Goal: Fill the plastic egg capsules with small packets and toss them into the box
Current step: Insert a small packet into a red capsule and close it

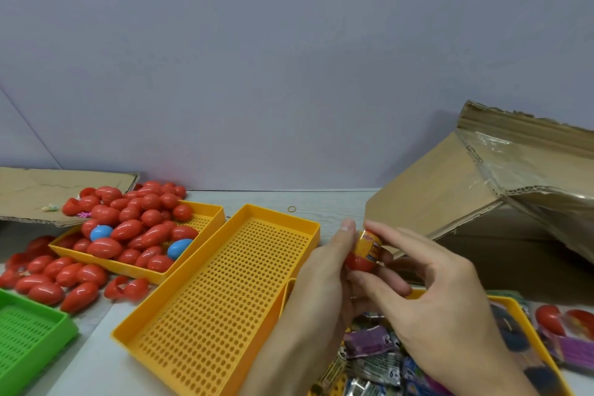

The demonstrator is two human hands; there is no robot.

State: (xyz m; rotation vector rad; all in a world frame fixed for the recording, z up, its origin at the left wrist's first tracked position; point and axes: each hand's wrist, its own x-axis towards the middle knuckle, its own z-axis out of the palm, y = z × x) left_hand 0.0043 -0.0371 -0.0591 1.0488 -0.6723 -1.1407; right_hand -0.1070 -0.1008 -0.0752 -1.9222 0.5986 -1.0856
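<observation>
My left hand (pixel 324 273) grips a red egg capsule half (pixel 359 262) from below. My right hand (pixel 430 286) pinches a small orange packet (pixel 369 244) that sticks out of the top of that half. Both hands hover over the near right end of an empty yellow perforated tray (pixel 209 296). A brown cardboard box (pixel 482 202) lies tilted at the right, just behind the hands. A yellow tray of small packets (pixel 376 360) sits below my hands, partly hidden by them.
A yellow tray (pixel 210 212) at the left holds several red capsules (pixel 128 228) and two blue ones (pixel 101 232). More red capsules (pixel 58 280) lie loose on the table beside a green tray (pixel 32 331). Flat cardboard (pixel 38 193) lies far left. Two red capsules (pixel 549 318) rest far right.
</observation>
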